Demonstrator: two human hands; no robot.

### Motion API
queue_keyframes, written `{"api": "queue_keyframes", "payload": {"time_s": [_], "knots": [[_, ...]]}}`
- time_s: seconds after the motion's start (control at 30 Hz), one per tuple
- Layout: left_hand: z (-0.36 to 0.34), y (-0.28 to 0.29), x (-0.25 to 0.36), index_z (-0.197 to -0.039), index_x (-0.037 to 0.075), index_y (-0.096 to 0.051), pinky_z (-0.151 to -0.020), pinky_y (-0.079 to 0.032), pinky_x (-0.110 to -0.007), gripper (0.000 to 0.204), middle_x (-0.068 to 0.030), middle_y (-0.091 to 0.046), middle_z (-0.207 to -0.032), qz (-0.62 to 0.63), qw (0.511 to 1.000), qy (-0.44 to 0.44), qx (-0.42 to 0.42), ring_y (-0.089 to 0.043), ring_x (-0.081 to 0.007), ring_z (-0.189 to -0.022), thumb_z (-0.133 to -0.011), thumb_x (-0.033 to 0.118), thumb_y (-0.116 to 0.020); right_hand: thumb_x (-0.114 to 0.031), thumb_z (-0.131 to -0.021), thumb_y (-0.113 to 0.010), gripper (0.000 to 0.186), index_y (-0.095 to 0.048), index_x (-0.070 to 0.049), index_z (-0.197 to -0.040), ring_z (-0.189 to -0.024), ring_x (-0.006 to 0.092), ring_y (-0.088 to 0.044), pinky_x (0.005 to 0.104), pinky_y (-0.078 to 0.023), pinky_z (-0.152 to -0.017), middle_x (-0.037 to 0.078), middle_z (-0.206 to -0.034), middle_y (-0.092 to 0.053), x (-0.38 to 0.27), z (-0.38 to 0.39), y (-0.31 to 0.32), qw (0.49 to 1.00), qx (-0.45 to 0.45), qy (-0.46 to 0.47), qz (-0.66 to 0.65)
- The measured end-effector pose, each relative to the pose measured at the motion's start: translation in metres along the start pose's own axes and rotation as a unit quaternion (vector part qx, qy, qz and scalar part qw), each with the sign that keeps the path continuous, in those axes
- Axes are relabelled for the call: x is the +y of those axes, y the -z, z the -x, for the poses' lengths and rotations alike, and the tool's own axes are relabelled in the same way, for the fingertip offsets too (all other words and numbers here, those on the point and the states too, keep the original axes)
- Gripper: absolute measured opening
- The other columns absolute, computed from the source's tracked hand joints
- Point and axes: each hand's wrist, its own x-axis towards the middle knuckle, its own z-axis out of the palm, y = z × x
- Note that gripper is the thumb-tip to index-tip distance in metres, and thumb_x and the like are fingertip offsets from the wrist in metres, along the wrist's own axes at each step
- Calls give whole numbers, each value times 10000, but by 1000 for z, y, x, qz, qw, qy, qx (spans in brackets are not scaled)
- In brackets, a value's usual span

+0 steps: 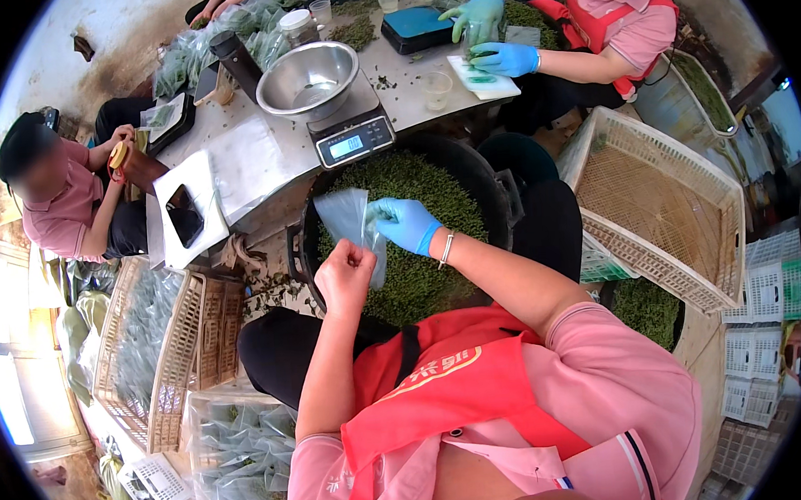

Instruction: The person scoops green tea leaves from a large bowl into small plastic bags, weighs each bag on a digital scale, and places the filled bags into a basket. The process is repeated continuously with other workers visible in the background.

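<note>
Between my hands hangs a clear plastic bag (342, 212), above a large black tub (446, 162) heaped with small green leaves (429, 271). My bare left hand (346, 273) is closed, its fingers pinching the bag's near side. On my right hand (403, 224) is a blue glove; its fingers are curled at the bag's right edge, and the fingertips are partly hidden by the plastic. Just beyond the tub, a digital scale (355, 140) on the table carries a steel bowl (308, 81).
A metal table (251, 172) holds a dark bottle (237, 64), plastic cups and filled bags. Beige crates (661, 200) stand at right and left; the left crate (143, 354) contains bags. Co-workers sit at the table's left and far right, one wearing gloves (506, 59).
</note>
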Motion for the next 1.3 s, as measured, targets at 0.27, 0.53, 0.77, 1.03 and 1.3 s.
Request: {"api": "queue_keyframes", "payload": {"time_s": [0.27, 0.53, 0.77, 1.03, 1.3], "knots": [[21, -11, -11, -789, 122, -457, -472, -446, -427, 203, -83, -572, -553, -209, 971, -105, -40, -589, -320, -523, -769, 235, -625, -254, -750, -589, 163, -555, -106, -809, -716, 359, -602, 433, -486, -620, 133, -774, -629, -25, 38, -8, 981, 64, 59, 171], [25, -8, 3, -763, 116, -445, -403, -428, -370, 178, -66, -507, -474, -307, 910, -269, 67, -535, -253, -417, -775, 184, -610, -280, -774, -605, 194, -533, -104, -811, -670, 352, -603, 427, -470, -576, 113, -704, -616, -17, 39, -6, 975, 112, 43, 188], [24, -1, 17, -827, 118, -488, -460, -458, -341, 162, -48, -524, -500, -342, 900, -269, 23, -555, -235, -449, -742, 170, -615, -180, -774, -605, 115, -558, -108, -851, -682, 314, -625, 414, -486, -617, 109, -719, -627, 40, 20, 4, 984, 110, -28, 134], [-28, 73, -28, -856, 170, -575, -515, -440, -453, 131, -106, -611, -609, -305, 951, -20, 58, -599, -342, -580, -804, 284, -538, -401, -757, -702, 683, -455, -72, -1303, -1270, 332, -374, 397, -288, -1057, 196, -1356, -412, 105, -5, 45, 969, 86, 155, 173], [-35, 76, -74, -814, 112, -629, -625, -448, -326, 179, -37, -624, -612, -123, 969, 203, 67, -609, -217, -619, -711, 253, -591, -622, -674, -639, 826, -355, -311, -1384, -1304, 406, -259, 578, -183, -1050, 173, -1423, -297, 97, 37, -41, 899, -35, 129, 417]]}}
